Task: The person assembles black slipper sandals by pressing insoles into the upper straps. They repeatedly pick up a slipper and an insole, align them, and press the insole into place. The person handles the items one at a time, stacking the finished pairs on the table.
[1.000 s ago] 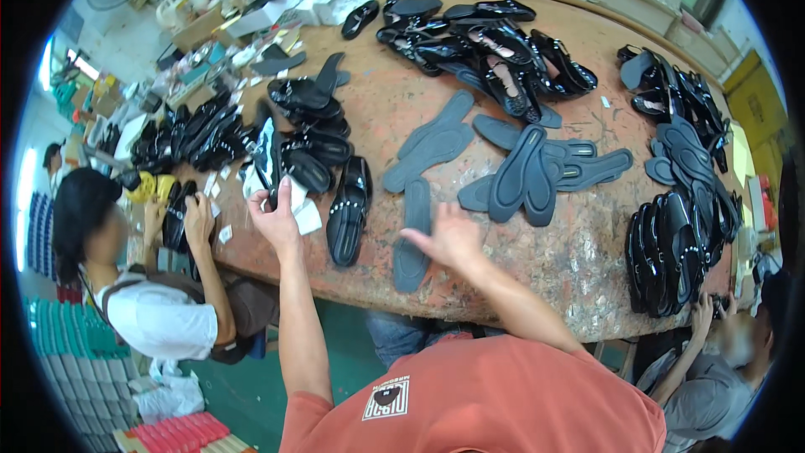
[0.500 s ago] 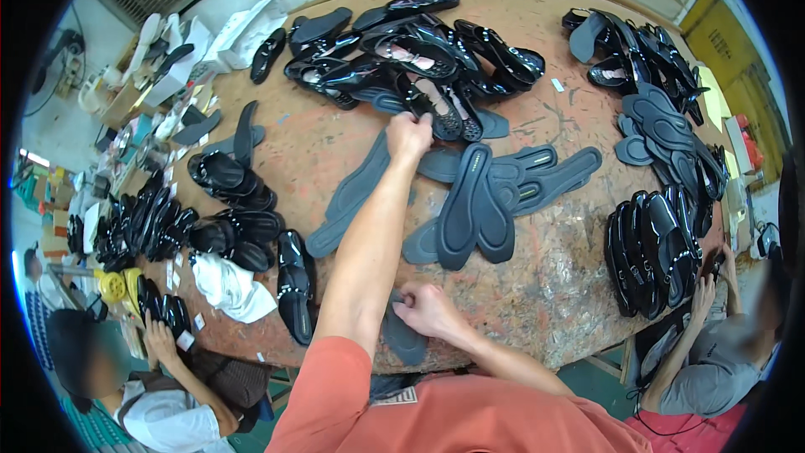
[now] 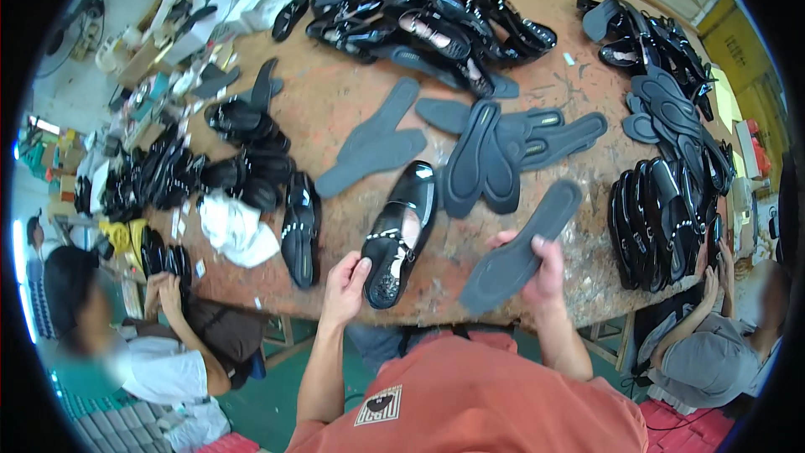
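A glossy black strapped shoe is gripped at its heel end by my left hand, near the table's front edge, with its toe pointing away from me. To its right, my right hand pinches a dark grey insole, held tilted above the table with the thumb on top. Just beyond lies a spread of overlapping grey insoles. Further left rest flat grey insoles. A single black shoe stands left of my left hand.
Piled black shoes cover the table's far side. At the right are a row of black shoes and stacked insoles. A white cloth and more shoes lie left. Seated people work at both sides, one in a white top.
My left hand has come back from the far pile with a shoe. My right hand has moved right and lifted the insole from the table's front edge. The view has shifted slightly.
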Demonstrator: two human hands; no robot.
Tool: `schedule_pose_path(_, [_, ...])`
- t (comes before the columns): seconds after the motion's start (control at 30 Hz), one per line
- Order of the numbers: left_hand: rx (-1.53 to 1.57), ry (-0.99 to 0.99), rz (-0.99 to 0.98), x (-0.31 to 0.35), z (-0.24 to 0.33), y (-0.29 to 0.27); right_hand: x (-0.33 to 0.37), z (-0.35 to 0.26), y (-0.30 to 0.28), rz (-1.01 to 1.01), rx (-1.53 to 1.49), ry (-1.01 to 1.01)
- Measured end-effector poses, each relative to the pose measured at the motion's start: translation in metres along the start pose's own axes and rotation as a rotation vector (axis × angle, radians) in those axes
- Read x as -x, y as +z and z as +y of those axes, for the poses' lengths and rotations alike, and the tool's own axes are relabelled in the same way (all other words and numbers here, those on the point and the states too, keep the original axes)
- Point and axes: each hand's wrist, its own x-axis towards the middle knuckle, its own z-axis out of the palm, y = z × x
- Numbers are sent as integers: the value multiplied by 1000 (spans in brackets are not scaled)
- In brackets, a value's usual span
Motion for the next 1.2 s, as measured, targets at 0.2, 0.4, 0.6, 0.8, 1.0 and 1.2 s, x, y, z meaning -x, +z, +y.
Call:
schedule_pose_path(0.2, [-362,403,-14,-2,4,39,-2,-28,-25,-89,801,-117])
schedule_pose_path(0.4, [-423,356,183,7,-1,61,0,-59,7,-546,1739,-262])
schedule_pose_path(0.6, [27,-114,278,62,-22,48,-23,-34,38,-875,1813,-519])
schedule_pose_path(0.8, [256,-143,232,80,-35,58,-40,29,59,-984,1654,-487])
schedule_pose_path(1.0, [212,-171,213,82,-25,57,-44,41,61,-978,1644,-452])
schedule_pose_path(1.2, [190,-237,232,78,-19,58,-39,40,64,-927,1683,-474])
